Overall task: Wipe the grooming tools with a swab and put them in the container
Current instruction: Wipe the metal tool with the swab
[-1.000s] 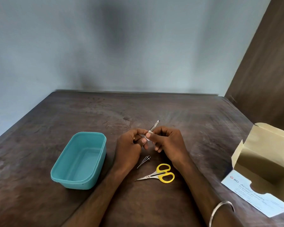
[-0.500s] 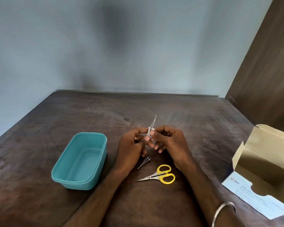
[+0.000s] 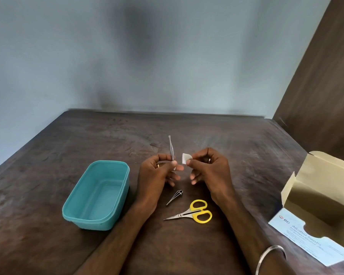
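Note:
My left hand (image 3: pixel 154 175) pinches a slim metal grooming tool (image 3: pixel 171 149) by its lower end, so the tool stands nearly upright above the table. My right hand (image 3: pixel 210 169) holds a small white swab (image 3: pixel 186 158) between thumb and forefinger, a short gap to the right of the tool. A teal plastic container (image 3: pixel 96 194) sits empty to the left of my left wrist. Below my hands lie a small metal tweezer-like tool (image 3: pixel 175 197) and yellow-handled scissors (image 3: pixel 194 213) on the dark wooden table (image 3: pixel 246 155).
An open cardboard box of alcohol swabs (image 3: pixel 318 213) stands at the right edge, its printed flap lying towards me. A grey wall runs behind the table and a dark wooden panel rises at the far right.
The swab was wrapped around the tool a second ago. Now my right hand has pulled the swab off to the right, and the tool has swung from tilted right to nearly upright.

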{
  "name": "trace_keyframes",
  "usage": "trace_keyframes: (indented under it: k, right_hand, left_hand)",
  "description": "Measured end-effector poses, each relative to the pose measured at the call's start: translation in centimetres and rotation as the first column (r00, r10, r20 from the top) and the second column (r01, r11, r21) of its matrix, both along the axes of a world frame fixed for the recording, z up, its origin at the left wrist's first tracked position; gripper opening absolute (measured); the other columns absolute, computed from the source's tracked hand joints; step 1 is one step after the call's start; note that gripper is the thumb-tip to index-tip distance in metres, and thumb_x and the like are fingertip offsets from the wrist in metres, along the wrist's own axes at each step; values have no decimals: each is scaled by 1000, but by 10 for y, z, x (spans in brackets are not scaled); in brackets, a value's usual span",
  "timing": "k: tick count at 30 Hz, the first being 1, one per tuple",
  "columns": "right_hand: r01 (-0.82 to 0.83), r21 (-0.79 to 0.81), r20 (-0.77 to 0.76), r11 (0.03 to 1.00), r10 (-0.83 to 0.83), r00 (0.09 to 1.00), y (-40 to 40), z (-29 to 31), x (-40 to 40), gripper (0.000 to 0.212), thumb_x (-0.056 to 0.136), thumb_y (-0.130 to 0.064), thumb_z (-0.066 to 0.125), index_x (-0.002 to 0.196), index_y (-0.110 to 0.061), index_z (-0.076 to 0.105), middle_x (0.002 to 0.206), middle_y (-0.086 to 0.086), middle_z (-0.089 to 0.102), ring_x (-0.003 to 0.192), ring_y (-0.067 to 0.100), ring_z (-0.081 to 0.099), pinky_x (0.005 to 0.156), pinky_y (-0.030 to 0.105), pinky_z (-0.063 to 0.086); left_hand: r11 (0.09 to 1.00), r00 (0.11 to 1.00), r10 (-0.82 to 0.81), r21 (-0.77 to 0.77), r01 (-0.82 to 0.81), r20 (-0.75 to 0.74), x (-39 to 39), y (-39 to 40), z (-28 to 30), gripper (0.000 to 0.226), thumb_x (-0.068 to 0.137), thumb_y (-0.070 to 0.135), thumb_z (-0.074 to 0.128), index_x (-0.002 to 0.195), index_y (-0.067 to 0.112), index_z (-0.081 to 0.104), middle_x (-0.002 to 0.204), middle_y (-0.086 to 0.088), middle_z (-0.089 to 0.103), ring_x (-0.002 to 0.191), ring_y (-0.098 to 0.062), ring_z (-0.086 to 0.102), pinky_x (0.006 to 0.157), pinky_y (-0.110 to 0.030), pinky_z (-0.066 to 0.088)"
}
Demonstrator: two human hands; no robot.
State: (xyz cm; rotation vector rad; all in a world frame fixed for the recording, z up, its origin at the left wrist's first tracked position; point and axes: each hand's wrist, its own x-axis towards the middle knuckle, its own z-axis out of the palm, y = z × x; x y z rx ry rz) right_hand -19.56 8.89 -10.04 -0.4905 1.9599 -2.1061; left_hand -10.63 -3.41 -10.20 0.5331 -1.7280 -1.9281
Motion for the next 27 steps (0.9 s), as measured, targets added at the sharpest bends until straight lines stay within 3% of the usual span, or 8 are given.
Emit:
trace_keyframes:
  k: [3,7,14,20,24,27]
  right_hand:
    - [-13,91,-83,996,21,996,-2,-1,2,20,81,-5,79,99,-12,73,82,7,77,50,27,67,45,32,54]
    - [25,169,-166,985,3,986,-3,-1,5,11,83,-14,79,93,-18,78,80,1,77,58,27,72,48,36,54]
    - [-24,229,-202,973,71,977,-2,1,8,8,87,-17,75,88,-26,77,78,-2,76,56,20,72,47,33,51]
    - [-66,235,-190,970,112,975,-2,3,9,6,81,-19,81,84,-23,77,78,2,76,57,26,71,46,29,47]
    - [-48,251,-207,967,103,973,-3,1,7,9,83,-12,77,87,-21,78,78,0,76,57,30,71,45,27,48]
    - [-48,257,-222,965,107,969,-2,-1,6,8,84,-12,77,87,-20,77,80,-1,76,56,24,71,44,23,48]
  left_hand:
    - [998,998,55,-35,-54,15,-1,0,-2,9,88,12,70,97,12,72,84,-10,75,67,-18,66,56,-31,55]
    - [995,996,76,-69,-73,40,-1,-1,-3,9,84,14,75,92,17,76,74,1,73,63,-8,62,55,-24,54]
    - [995,998,47,-90,-44,29,0,1,-1,7,82,13,76,89,13,76,78,-8,75,65,-16,67,59,-31,54]
    - [993,996,85,-90,-82,28,0,-1,-3,14,84,8,74,98,11,70,80,-8,76,68,-20,73,59,-31,57]
    - [996,996,88,21,-88,-10,0,0,2,17,90,23,69,102,10,67,77,-10,76,65,-23,73,56,-32,57]
    - [993,993,116,3,-116,-7,0,1,2,21,91,30,67,102,11,68,77,-9,77,67,-25,73,57,-33,57]
